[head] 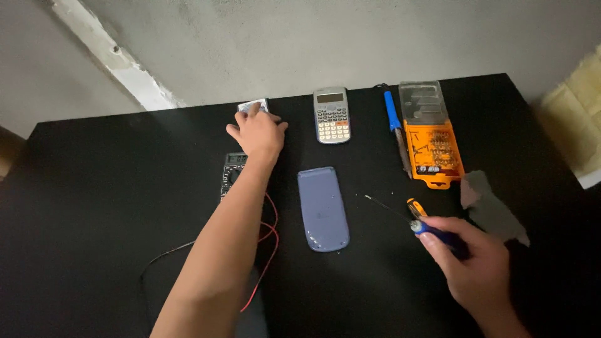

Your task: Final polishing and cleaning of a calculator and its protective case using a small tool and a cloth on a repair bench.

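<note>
My left hand reaches to the far side of the black table and rests on a small pale packet near the back edge; whether it grips the packet I cannot tell. My right hand is closed around a blue-handled screwdriver, whose thin shaft points left towards the table's middle. A blue-grey calculator cover lies flat between my two arms. A grey calculator with its keys showing sits beyond it.
A dark multimeter with red and black leads lies partly under my left forearm. A blue soldering iron, an orange bit case with a clear lid, and a grey cloth lie at the right.
</note>
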